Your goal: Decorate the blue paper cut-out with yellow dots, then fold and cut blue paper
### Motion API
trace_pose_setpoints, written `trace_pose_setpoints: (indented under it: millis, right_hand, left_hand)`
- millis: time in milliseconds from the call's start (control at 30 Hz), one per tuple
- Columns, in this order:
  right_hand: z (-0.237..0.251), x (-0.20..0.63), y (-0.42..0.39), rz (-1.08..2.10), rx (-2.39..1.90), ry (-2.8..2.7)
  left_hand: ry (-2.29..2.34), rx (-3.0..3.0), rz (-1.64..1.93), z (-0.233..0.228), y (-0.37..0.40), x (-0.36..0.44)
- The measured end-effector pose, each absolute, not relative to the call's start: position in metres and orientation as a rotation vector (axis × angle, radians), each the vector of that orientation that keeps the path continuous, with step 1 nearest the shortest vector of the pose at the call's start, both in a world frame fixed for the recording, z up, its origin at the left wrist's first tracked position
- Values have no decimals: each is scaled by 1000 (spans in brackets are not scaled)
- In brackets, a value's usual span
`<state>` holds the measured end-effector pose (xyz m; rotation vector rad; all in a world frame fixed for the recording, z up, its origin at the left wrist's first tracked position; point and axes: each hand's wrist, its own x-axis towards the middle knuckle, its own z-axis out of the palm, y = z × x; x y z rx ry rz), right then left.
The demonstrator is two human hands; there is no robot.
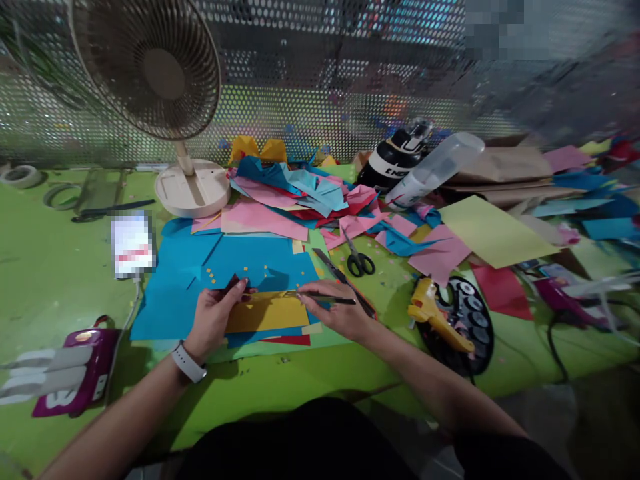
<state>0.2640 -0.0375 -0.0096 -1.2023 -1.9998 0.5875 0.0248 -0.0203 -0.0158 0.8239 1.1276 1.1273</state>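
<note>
A yellow paper strip (273,315) lies across blue paper (173,293) in front of me. My left hand (215,313), with a white watch band on its wrist, is closed on the strip's left end. Something small and dark shows beside its thumb; I cannot make out what. My right hand (337,310) grips a thin pen-like tool (327,297) with a dark handle, its pale tip at the strip's upper edge. Tiny yellow paper bits (211,275) are scattered on the blue sheet. Black-handled scissors (359,262) lie open beyond my right hand.
A fan (193,187) stands behind the blue paper, beside crumpled coloured paper (290,183). Right are a black bottle (393,160), a clear bottle (435,170) and a yellow glue gun (437,317) on a black palette. Left lie a phone (131,243) on its cable and a purple box (85,373).
</note>
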Motion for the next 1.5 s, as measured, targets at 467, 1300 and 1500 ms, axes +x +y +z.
trace_pose_setpoints:
  millis: [467,1300,1500]
  right_hand:
    - [-19,269,-33,420,-1038,-2117]
    - [-15,266,-37,438,-991,-2128]
    - [-15,268,-37,451,-980,-2136]
  left_hand:
    - [1125,846,1112,-18,-21,23]
    - [1113,888,1114,-16,-19,23]
    - [1131,896,1101,-15,-19,23]
